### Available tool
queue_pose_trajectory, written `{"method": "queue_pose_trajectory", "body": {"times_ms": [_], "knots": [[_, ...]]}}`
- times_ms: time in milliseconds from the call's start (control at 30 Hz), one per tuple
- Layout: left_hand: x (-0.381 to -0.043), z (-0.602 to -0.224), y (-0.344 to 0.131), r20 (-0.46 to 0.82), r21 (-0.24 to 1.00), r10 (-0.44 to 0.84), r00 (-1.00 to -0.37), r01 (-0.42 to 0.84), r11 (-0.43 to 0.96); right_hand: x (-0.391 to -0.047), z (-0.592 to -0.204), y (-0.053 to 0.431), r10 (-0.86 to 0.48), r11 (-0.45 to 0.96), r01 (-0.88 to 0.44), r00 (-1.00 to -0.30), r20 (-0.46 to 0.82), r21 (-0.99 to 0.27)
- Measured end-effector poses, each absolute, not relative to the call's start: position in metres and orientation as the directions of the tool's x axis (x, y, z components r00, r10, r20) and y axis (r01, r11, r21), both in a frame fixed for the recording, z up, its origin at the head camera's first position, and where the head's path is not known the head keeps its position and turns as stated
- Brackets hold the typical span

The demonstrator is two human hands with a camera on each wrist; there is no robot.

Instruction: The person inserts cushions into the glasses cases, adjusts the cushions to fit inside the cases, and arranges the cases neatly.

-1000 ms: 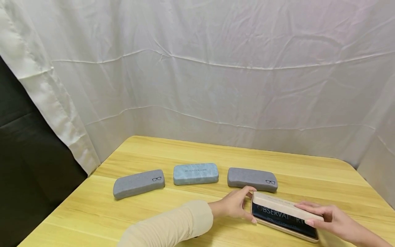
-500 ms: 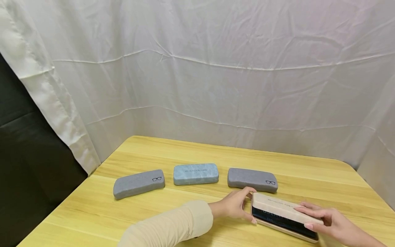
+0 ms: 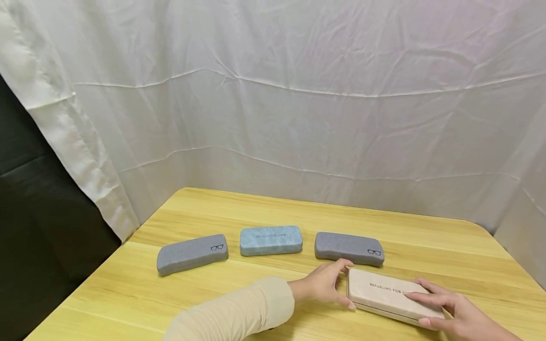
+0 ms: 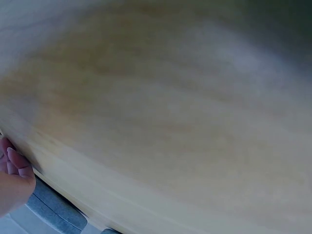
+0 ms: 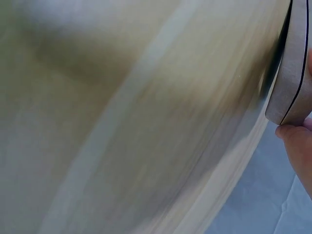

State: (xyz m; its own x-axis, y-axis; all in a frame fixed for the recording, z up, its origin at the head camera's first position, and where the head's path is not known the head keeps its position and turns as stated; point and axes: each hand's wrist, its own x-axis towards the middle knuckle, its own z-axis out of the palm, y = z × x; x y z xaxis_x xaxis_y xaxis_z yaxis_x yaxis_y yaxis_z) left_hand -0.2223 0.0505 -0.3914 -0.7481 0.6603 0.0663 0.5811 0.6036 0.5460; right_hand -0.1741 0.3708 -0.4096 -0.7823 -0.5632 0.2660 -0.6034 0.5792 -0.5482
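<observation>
A beige glasses case (image 3: 381, 294) printed "REFUELING FOR C…" lies at the front right of the table in the head view, its lid down over its base. My left hand (image 3: 325, 283) holds its left end, thumb at the near corner and fingers at the far one. At the other end, my right hand (image 3: 454, 310) grips the lid, with fingertips over the top and thumb on the near edge, covering the end of the lettering. The right wrist view shows the case (image 5: 287, 90) from its end, a thin dark seam running between lid and base.
Behind it stand three more glasses cases: a grey one (image 3: 349, 247) just beyond my left fingers, a light blue one (image 3: 270, 240) in the middle, and another grey one (image 3: 192, 254) at the left. A white curtain (image 3: 298, 118) hangs behind the wooden table (image 3: 264, 203).
The beige case's lid has come down under my right hand, hiding the black cloth with "OBSERVATORY" lettering inside. My left hand has stayed at the left end.
</observation>
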Motion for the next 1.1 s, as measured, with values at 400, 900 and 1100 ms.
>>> {"method": "queue_pose_trajectory", "body": {"times_ms": [400, 900, 1100], "knots": [[-0.222, -0.393, 0.051, 0.120, 0.429, 0.672, -0.731, 0.649, 0.629, -0.178, -0.410, 0.371, -0.580, 0.564, -0.597, -0.778, 0.241, -0.571], [-0.219, -0.389, 0.051, 0.095, 0.396, 0.647, -0.757, 0.625, 0.673, -0.188, -0.414, 0.373, -0.576, 0.620, -0.605, -0.783, 0.233, -0.500], [-0.216, -0.386, 0.044, 0.058, 0.409, 0.634, -0.771, 0.598, 0.689, -0.187, -0.411, 0.373, -0.618, 0.596, -0.635, -0.754, 0.225, -0.491]]}}
